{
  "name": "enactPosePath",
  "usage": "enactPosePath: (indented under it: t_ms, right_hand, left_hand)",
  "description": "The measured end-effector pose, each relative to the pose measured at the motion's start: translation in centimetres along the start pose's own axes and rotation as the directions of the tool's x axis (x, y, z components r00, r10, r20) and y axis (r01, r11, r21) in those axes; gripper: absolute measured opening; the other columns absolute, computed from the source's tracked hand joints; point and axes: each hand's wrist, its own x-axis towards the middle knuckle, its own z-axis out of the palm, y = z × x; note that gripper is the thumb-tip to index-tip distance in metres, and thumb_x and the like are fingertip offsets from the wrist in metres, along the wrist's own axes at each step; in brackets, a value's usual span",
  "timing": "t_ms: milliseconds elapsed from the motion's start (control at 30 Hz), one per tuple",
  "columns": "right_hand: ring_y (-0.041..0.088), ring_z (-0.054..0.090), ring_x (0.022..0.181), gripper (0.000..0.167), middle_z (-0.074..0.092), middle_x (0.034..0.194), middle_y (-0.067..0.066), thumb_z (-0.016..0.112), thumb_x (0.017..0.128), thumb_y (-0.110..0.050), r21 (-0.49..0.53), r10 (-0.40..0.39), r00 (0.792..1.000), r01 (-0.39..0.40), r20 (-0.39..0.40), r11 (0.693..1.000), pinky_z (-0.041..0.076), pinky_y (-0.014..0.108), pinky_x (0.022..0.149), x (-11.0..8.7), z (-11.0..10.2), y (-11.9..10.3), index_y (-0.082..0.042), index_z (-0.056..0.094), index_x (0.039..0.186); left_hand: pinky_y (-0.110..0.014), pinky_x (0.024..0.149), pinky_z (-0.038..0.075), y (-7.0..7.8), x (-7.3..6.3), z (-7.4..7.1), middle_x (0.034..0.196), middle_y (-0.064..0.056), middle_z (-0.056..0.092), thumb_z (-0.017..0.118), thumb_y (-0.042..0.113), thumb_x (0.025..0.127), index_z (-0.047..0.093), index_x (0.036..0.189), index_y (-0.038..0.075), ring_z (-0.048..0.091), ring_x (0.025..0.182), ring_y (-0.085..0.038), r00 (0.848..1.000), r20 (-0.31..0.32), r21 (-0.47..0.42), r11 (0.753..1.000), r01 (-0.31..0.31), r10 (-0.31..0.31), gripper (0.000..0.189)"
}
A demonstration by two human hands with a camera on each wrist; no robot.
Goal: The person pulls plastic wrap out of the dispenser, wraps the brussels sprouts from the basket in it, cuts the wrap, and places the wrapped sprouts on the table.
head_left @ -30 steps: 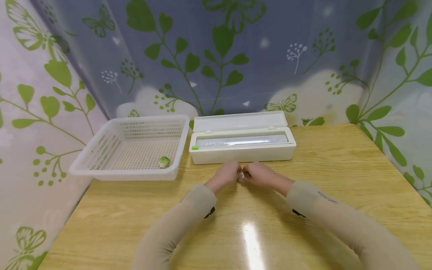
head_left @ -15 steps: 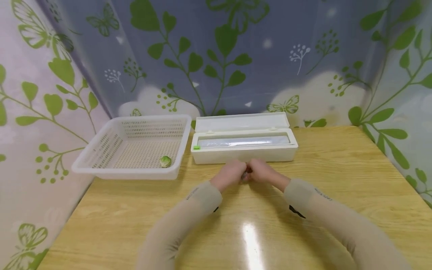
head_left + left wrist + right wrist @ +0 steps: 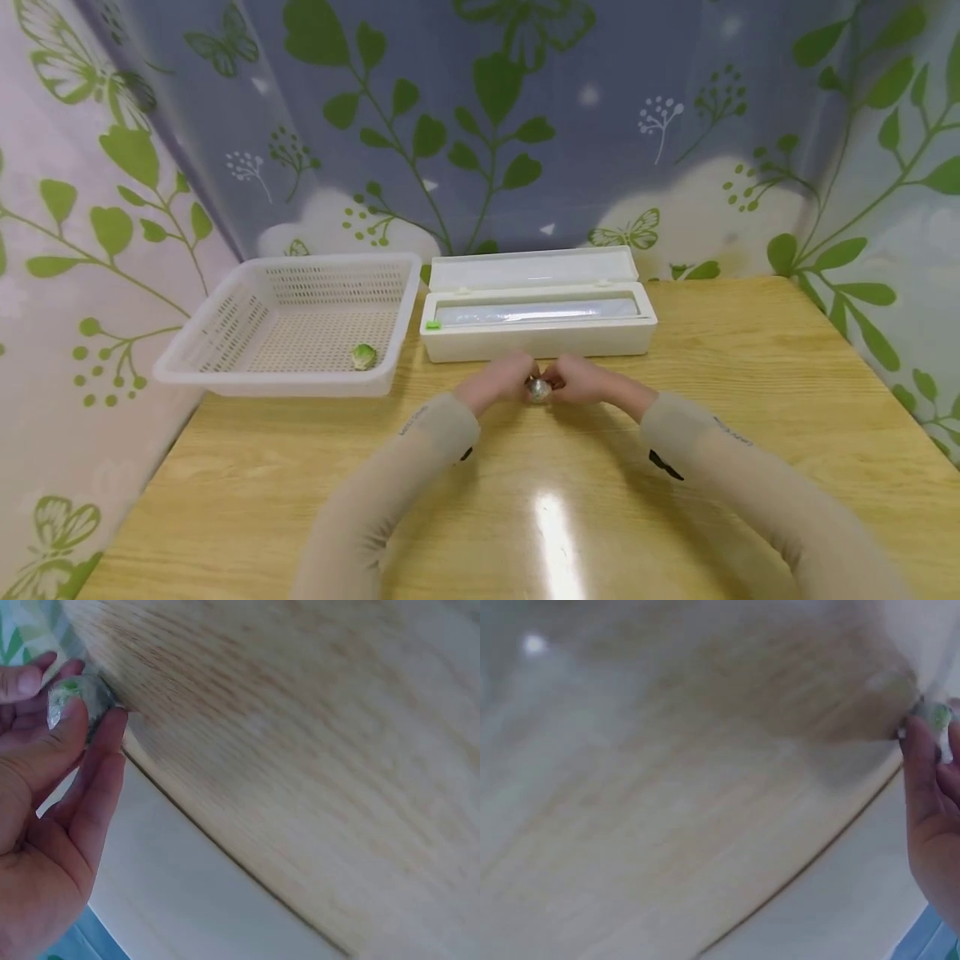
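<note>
A small round Brussels sprout wrapped in shiny clear film (image 3: 538, 390) is held between both hands, just in front of the long white box. My left hand (image 3: 501, 380) pinches it from the left, its thumb and fingers curled about it in the left wrist view. From the other side my right hand (image 3: 583, 381) grips it with the fingertips. Green shows through the wrapped sprout (image 3: 94, 697) in the left wrist view. In the right wrist view the right hand (image 3: 934, 810) is cut off by the frame edge, and only part of the sprout (image 3: 940, 716) appears.
The white cling film box (image 3: 540, 342) stands with its lid (image 3: 534, 268) up, a film roll (image 3: 536, 312) inside and a green slider (image 3: 432, 325) at its left. Left of it, a white perforated basket (image 3: 273, 379) holds one bare Brussels sprout (image 3: 364, 357). Patterned cloth hangs behind.
The hands stay in front of the box, and their fingers shift around the wrapped sprout. It was mostly covered half a second ago and shows more fully between the fingertips now.
</note>
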Motion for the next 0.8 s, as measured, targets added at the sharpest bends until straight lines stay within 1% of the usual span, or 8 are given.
enactPosePath:
  t_ms: [100, 167, 267, 400, 467, 600, 667, 800]
  right_hand:
    - [0.013, 0.054, 0.068, 0.013, 0.063, 0.078, 0.009, 0.060, 0.076, 0.005, -0.002, 0.002, 1.000, -0.002, -0.021, 1.000, 0.045, 0.025, 0.060, -0.30, 0.15, 0.28, 0.008, 0.062, 0.089]
    - [0.014, 0.055, 0.070, 0.015, 0.063, 0.080, 0.010, 0.059, 0.077, 0.004, 0.000, 0.035, 0.998, -0.035, -0.051, 0.999, 0.045, 0.026, 0.062, -0.41, 0.31, 0.39, 0.009, 0.061, 0.091]
    - [0.017, 0.056, 0.071, 0.015, 0.063, 0.080, 0.012, 0.061, 0.078, 0.001, -0.010, 0.069, 0.993, -0.071, -0.097, 0.997, 0.046, 0.028, 0.062, -0.45, 0.51, 0.40, 0.010, 0.060, 0.091]
    - [0.023, 0.059, 0.077, 0.014, 0.063, 0.081, 0.014, 0.064, 0.077, 0.000, -0.046, 0.104, 0.985, -0.111, -0.141, 0.993, 0.048, 0.032, 0.067, -0.45, 0.54, 0.14, 0.009, 0.060, 0.088]
    - [0.023, 0.059, 0.075, 0.011, 0.063, 0.078, 0.012, 0.064, 0.076, 0.001, -0.064, 0.111, 0.981, -0.123, -0.160, 0.990, 0.048, 0.032, 0.066, -0.41, 0.49, 0.00, 0.007, 0.061, 0.084]
    - [0.015, 0.054, 0.066, 0.004, 0.062, 0.071, 0.007, 0.066, 0.073, 0.001, -0.111, 0.098, 0.975, -0.121, -0.198, 0.986, 0.047, 0.030, 0.062, -0.26, 0.47, -0.21, 0.003, 0.063, 0.075]
    - [0.014, 0.053, 0.063, 0.004, 0.062, 0.069, 0.006, 0.067, 0.072, 0.001, -0.124, 0.097, 0.972, -0.125, -0.213, 0.984, 0.046, 0.030, 0.060, -0.16, 0.51, -0.26, 0.003, 0.064, 0.072]
    - [0.015, 0.054, 0.064, 0.004, 0.063, 0.069, 0.005, 0.068, 0.070, 0.002, -0.135, 0.097, 0.968, -0.131, -0.232, 0.982, 0.047, 0.030, 0.061, 0.13, 0.67, -0.23, 0.001, 0.065, 0.072]
  left_hand:
    - [-0.022, 0.070, 0.045, 0.03, -0.23, -0.16, 0.090, -0.009, 0.063, 0.068, -0.001, 0.074, 0.060, 0.104, -0.003, 0.056, 0.081, -0.016, 0.999, 0.002, -0.060, 0.997, 0.054, -0.054, 0.031]
    - [-0.024, 0.072, 0.045, 0.06, -0.32, -0.25, 0.091, -0.010, 0.062, 0.068, -0.001, 0.073, 0.057, 0.105, -0.003, 0.057, 0.084, -0.019, 0.996, -0.022, -0.098, 0.992, 0.080, -0.083, 0.035]
    - [-0.025, 0.069, 0.046, 0.05, -0.32, -0.35, 0.086, -0.009, 0.062, 0.068, -0.004, 0.071, 0.060, 0.096, -0.002, 0.056, 0.081, -0.019, 0.993, -0.066, -0.123, 0.988, 0.090, -0.098, 0.027]
    - [-0.022, 0.062, 0.044, -0.09, -0.22, -0.15, 0.076, -0.005, 0.062, 0.070, -0.004, 0.068, 0.065, 0.084, 0.000, 0.054, 0.070, -0.014, 0.994, -0.088, -0.139, 0.989, 0.059, -0.072, 0.017]
    - [-0.019, 0.058, 0.042, -0.10, -0.18, 0.07, 0.072, -0.003, 0.061, 0.070, -0.003, 0.069, 0.066, 0.081, 0.000, 0.051, 0.065, -0.011, 0.993, -0.096, -0.145, 0.988, 0.049, -0.063, 0.012]
    - [-0.018, 0.050, 0.035, 0.08, -0.07, 0.39, 0.062, 0.000, 0.054, 0.067, -0.001, 0.071, 0.064, 0.072, 0.002, 0.041, 0.056, -0.009, 0.991, -0.121, -0.112, 0.992, 0.051, -0.065, 0.004]
    - [-0.019, 0.051, 0.033, 0.29, -0.02, 0.48, 0.062, 0.001, 0.051, 0.065, -0.003, 0.072, 0.062, 0.072, 0.003, 0.039, 0.056, -0.010, 0.988, -0.140, -0.076, 0.995, 0.060, -0.070, 0.006]
    - [-0.021, 0.054, 0.035, 0.88, 0.04, 0.52, 0.068, 0.001, 0.053, 0.060, -0.007, 0.071, 0.062, 0.078, 0.005, 0.040, 0.060, -0.012, 0.985, -0.157, -0.003, 0.997, 0.075, -0.075, 0.015]
